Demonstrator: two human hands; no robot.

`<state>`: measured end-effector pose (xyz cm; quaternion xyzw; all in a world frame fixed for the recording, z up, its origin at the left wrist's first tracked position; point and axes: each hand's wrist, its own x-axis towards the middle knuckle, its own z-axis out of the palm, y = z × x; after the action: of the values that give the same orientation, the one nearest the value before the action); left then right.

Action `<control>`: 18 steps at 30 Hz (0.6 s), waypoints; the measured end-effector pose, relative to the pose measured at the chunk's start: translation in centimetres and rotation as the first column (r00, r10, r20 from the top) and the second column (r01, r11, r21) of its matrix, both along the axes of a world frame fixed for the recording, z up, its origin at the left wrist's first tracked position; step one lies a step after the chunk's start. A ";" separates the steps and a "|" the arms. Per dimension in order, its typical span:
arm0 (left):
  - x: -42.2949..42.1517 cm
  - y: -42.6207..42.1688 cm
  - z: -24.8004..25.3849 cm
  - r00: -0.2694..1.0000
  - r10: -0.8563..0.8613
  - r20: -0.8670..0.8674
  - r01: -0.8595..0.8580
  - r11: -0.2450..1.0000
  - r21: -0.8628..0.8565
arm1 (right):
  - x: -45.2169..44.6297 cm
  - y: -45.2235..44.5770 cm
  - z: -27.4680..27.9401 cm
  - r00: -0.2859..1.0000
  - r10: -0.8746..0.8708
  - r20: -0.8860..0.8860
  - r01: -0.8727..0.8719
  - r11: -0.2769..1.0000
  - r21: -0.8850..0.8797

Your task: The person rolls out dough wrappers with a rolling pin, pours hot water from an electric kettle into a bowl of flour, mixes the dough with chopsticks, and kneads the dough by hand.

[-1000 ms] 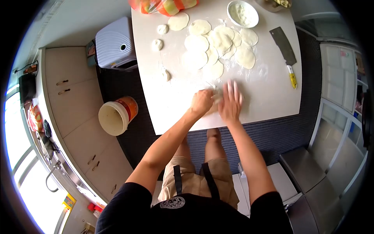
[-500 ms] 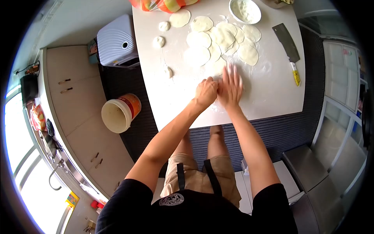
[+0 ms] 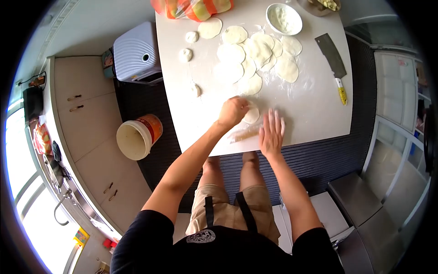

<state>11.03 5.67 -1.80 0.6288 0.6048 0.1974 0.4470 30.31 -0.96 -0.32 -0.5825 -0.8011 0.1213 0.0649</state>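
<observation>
My left hand (image 3: pixel 233 111) is closed, its fingers pinching the left edge of a small round dough wrapper (image 3: pixel 251 115) on the table. Just below the wrapper lies a short wooden rolling pin (image 3: pixel 245 134), dusted with flour. At the pin's right end, my right hand (image 3: pixel 272 135) rests flat with fingers stretched out. Beyond the hands, several thin round wrappers (image 3: pixel 260 49) lie spread and overlapping. To the left sit three small dough pieces: a far one (image 3: pixel 191 37), a middle one (image 3: pixel 185 55) and a near one (image 3: pixel 195 90).
A cleaver (image 3: pixel 331 55) lies on the right of the white table (image 3: pixel 315 114). At the far side stand a bowl of flour (image 3: pixel 284 19), a pot (image 3: pixel 318 6) and an orange-striped plastic bag (image 3: pixel 194 8). A bucket (image 3: pixel 137 137) is on the floor at left.
The right hand has drawn back toward me, and the rolling pin now shows near the table's front edge. The left hand has moved slightly left, with the wrapper uncovered beside it.
</observation>
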 end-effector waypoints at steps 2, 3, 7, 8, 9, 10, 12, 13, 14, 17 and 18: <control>-0.4 -0.1 -0.6 0.999 0.037 0.025 -0.032 0.983 -0.183 | -0.1 1.2 -1.1 1.000 -0.002 -0.002 0.002 1.000 0.007; -0.2 -0.3 0.2 1.000 -0.006 -0.031 0.002 0.994 -0.112 | -0.8 2.1 -1.2 1.000 -0.004 -0.008 0.004 1.000 -0.001; 1.1 0.8 -0.4 0.943 -0.041 -0.331 0.068 0.995 0.070 | -5.3 8.1 -0.7 0.995 -0.094 -0.032 0.096 0.992 0.078; 0.8 0.7 -0.4 0.968 -0.053 -0.244 0.069 0.996 0.058 | -4.5 7.0 -0.9 0.997 -0.070 -0.038 0.073 0.994 0.081; 0.1 1.0 -0.2 0.986 -0.061 -0.153 0.070 0.996 0.056 | -3.5 6.0 -1.1 0.998 -0.044 -0.041 0.048 0.994 0.095; -0.4 1.2 0.1 0.996 -0.065 -0.057 0.067 0.996 0.052 | -2.2 3.5 -0.6 0.997 -0.030 0.072 0.032 0.999 -0.033; -1.1 0.8 0.0 0.996 0.071 0.056 -0.064 0.990 -0.129 | -0.2 -0.2 0.5 0.997 0.013 0.070 -0.011 0.999 -0.039; -1.0 0.6 -0.2 0.999 0.048 0.016 -0.046 0.992 -0.120 | -0.4 0.6 0.2 0.997 0.000 0.071 0.002 1.000 -0.025; -0.9 0.2 -0.4 0.999 0.024 -0.028 -0.027 0.992 -0.120 | -1.0 1.7 -0.8 0.997 -0.015 0.069 0.016 1.000 -0.019; 0.8 1.9 2.1 0.904 -0.249 -0.348 0.178 0.958 -0.225 | -5.2 8.7 -0.6 0.997 -0.067 0.026 0.064 0.995 0.076; 0.8 1.8 1.5 0.917 -0.159 -0.367 0.152 0.987 -0.049 | -6.1 10.0 -0.5 0.994 -0.111 -0.006 0.111 0.989 0.101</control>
<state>11.79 7.44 -0.31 0.6964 0.6281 0.0336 0.3456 24.21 9.07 -0.83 -0.6220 -0.7726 0.0770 0.1011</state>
